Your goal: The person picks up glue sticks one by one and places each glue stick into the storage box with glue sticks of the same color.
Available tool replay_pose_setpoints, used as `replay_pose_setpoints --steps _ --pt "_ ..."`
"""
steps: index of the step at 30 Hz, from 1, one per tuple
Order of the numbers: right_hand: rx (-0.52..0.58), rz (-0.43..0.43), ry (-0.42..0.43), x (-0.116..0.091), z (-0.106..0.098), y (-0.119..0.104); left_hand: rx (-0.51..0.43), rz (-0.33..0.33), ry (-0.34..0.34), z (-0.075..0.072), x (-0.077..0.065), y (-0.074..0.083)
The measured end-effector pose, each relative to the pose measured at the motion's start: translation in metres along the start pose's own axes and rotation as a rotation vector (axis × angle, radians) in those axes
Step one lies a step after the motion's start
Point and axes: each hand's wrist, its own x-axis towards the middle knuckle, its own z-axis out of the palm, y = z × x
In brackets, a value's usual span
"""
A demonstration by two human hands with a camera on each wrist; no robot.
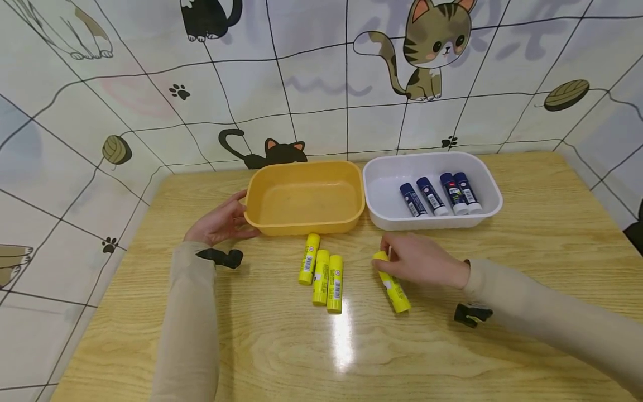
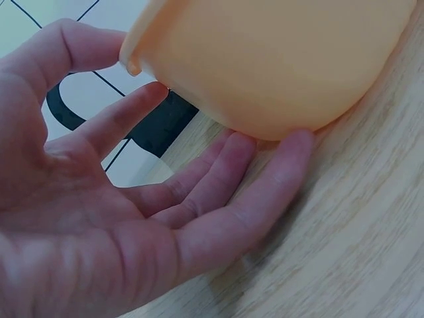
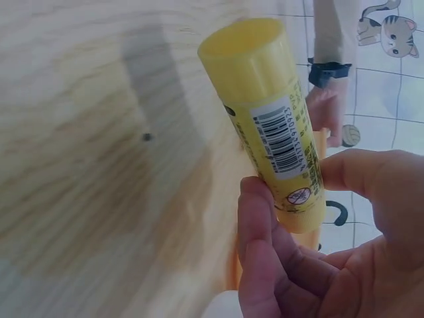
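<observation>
My right hand (image 1: pixel 419 259) pinches a yellow glue stick (image 1: pixel 394 287) near one end, between thumb and fingers. Its barcode label faces the camera in the right wrist view, where the glue stick (image 3: pixel 271 126) slants above the wood. At the other side, my left hand (image 1: pixel 223 220) touches the left end of an orange-yellow tub (image 1: pixel 301 229). Spread fingertips meet the tub's rim and lower wall (image 2: pixel 265 93) in the left wrist view. Between the hands, three more yellow glue sticks (image 1: pixel 321 276) lie close together on the table, just in front of that tub.
A white tub (image 1: pixel 427 223) stands right beside the orange-yellow one, holding several dark blue glue sticks (image 1: pixel 454 192) with white ends. Both sit at the back of the wooden table (image 1: pixel 281 357), near a cloth backdrop (image 1: pixel 311 84) printed with cats and grid lines.
</observation>
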Motion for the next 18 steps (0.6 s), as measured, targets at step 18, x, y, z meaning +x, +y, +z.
replay_pose_setpoints --steps 18 --pt "0.003 -0.061 0.005 0.034 -0.008 -0.054 -0.009 0.013 -0.007 0.001 -0.001 0.0"
